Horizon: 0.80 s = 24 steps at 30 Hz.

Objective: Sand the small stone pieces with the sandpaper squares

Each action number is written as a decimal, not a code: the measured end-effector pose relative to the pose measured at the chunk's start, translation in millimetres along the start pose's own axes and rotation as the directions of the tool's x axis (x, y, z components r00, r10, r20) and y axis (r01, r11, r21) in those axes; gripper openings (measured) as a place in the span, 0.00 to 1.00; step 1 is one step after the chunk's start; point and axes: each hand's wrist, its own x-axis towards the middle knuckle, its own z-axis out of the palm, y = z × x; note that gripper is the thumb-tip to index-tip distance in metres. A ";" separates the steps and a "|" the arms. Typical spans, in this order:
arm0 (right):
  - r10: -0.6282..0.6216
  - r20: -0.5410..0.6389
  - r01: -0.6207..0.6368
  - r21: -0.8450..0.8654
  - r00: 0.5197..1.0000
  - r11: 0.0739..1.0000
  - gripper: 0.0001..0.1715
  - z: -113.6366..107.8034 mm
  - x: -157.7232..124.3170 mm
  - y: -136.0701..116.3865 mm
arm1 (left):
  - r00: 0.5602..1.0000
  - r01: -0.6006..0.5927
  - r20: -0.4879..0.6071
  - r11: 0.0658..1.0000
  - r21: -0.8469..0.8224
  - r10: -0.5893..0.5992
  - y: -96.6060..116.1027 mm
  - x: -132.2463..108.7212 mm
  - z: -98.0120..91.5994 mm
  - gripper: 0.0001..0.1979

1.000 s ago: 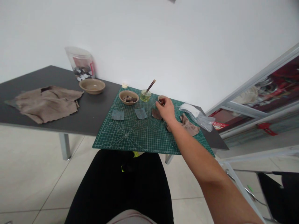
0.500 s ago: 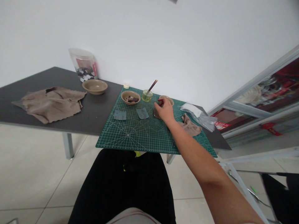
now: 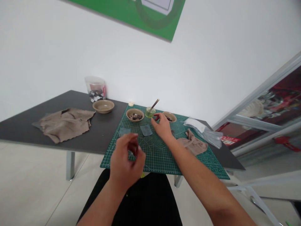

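Two bare hands above a green mat (image 3: pixel 155 158) on a dark table (image 3: pixel 98 135). The left hand (image 3: pixel 127 158) is raised over the near edge of the mat, its fingers bent inward and the index tip apart from the thumb; whether the other fingers pinch anything cannot be told. The right hand (image 3: pixel 163 126) lies farther out, fingers curled and thumb near the index finger — its grip, too, cannot be made out.

Of three grey squares, the middle square (image 3: pixel 146 130) lies flat just left of the right hand; the left square (image 3: pixel 124 131) lies just beyond the left hand, partly hidden by it; the third square (image 3: pixel 173 132) shows only as a sliver beside the right wrist. Just behind the right hand stands the right bowl (image 3: pixel 173 118), holding dark pieces (image 3: pixel 168 118). To the left of the right fingertips are a glass cup (image 3: pixel 150 115) with thin sticks (image 3: pixel 154 104) leaning in it and the middle bowl (image 3: pixel 129 116), holding brownish pieces (image 3: pixel 135 116).

A small brown cloth (image 3: pixel 196 146) lies right of the right forearm, with a clear plastic bag (image 3: pixel 213 138) beyond it. Well left of both hands — a large brown cloth (image 3: pixel 67 125) and a third bowl (image 3: pixel 103 106)
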 end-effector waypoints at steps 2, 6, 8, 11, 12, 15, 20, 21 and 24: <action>-0.044 0.031 0.044 0.014 0.999 0.999 0.12 6.1 1.0 -11.2 | 0.999 -0.013 0.035 0.993 0.113 0.009 -15.4 25.2 7.5 0.20; -0.133 0.133 0.130 0.029 0.982 0.991 0.11 20.0 8.7 -29.8 | 0.996 0.010 0.085 0.949 0.315 -0.039 -56.6 59.4 16.0 0.19; -0.162 0.181 0.164 0.007 0.970 0.987 0.11 27.6 15.5 -36.1 | 0.985 0.024 0.152 0.933 0.358 -0.084 -76.1 64.4 17.5 0.16; -0.174 0.252 0.193 -0.054 0.952 0.980 0.12 39.6 26.3 -41.6 | 0.964 0.087 0.199 0.918 0.387 -0.176 -99.3 60.5 19.4 0.13; -0.176 0.275 0.204 -0.074 0.945 0.976 0.12 43.7 29.4 -42.4 | 0.956 0.135 0.196 0.922 0.363 -0.218 -105.0 57.5 20.3 0.13; -0.182 0.329 0.234 -0.126 0.927 0.964 0.14 56.0 35.7 -42.4 | 0.930 0.214 0.228 0.930 0.300 -0.288 -116.1 49.2 23.3 0.13; -0.133 0.446 0.247 -0.208 0.885 0.946 0.17 74.1 43.2 -37.8 | 0.908 0.259 0.262 0.929 0.266 -0.328 -119.5 47.9 24.4 0.09; -0.122 0.468 0.250 -0.224 0.876 0.942 0.18 77.1 45.6 -36.8 | 0.903 0.266 0.271 0.930 0.254 -0.332 -119.6 48.8 23.9 0.09; -0.107 0.503 0.262 -0.250 0.858 0.932 0.21 84.3 55.3 -35.2 | 0.896 0.262 0.306 0.940 0.218 -0.321 -119.9 50.2 22.0 0.09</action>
